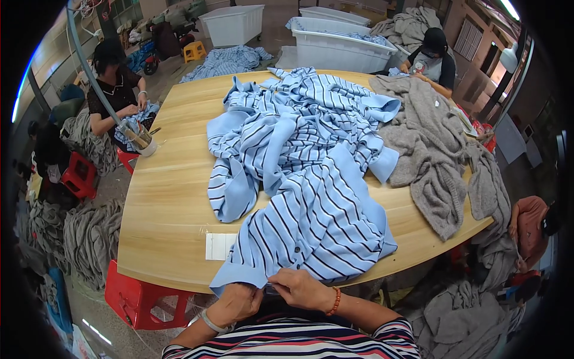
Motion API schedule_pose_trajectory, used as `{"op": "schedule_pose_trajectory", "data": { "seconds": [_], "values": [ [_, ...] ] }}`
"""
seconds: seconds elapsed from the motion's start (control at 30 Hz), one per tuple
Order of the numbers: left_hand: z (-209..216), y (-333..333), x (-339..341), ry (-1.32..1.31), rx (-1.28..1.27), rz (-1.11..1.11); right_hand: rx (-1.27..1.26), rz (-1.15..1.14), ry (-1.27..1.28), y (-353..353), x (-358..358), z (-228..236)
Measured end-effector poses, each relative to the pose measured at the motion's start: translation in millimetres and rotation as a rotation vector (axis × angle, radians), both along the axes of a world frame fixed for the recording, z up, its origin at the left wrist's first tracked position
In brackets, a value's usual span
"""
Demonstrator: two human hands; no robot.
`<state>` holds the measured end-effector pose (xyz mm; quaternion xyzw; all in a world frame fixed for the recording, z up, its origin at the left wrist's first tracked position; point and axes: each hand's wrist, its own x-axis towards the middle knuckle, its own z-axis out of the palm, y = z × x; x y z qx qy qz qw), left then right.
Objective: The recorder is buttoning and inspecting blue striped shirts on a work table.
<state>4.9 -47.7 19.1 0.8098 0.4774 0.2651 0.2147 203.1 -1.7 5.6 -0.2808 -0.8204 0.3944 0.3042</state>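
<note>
A light blue knit cardigan (317, 215) with dark and white stripes lies across the near part of the table, its front edge hanging toward me. Dark buttons show near that edge. My left hand (236, 302) is closed on the cardigan's plain blue band at the near table edge. Close beside it, my right hand (304, 291) pinches the same edge with thumb and forefinger. Whether a small tool sits between the fingertips is hidden. Beyond the cardigan, more striped blue garments (287, 128) are heaped together.
The wooden table (170, 179) carries a white paper slip (219, 246), a cup of tools (142, 142) and grey-brown knitwear (427, 143). A red stool (146, 299) stands at the near left. People work at the left (113, 90) and far right (433, 63). White bins (341, 51) stand behind.
</note>
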Motion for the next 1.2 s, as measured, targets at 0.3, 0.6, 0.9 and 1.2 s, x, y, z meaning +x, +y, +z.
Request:
{"op": "schedule_pose_trajectory", "data": {
  "seconds": [0.3,0.6,0.9,1.2],
  "values": [
    [-8.9,-4.7,-3.9,0.027,-0.078,-0.051,-0.096,-0.033,-0.049,-6.3,-1.5,-2.1],
    [-20.8,-5.1,-5.9,0.092,-0.084,-0.091,-0.053,-0.020,-0.055,-5.3,-1.3,-6.5],
    [-28.7,-8.2,3.5,-0.014,0.002,0.052,-0.006,0.020,-0.090,-3.0,-0.3,-6.1],
    [-36.7,-7.8,4.4,-0.121,-0.145,0.098,0.018,0.004,-0.128,-4.3,-0.5,-16.8]
  ]
}}
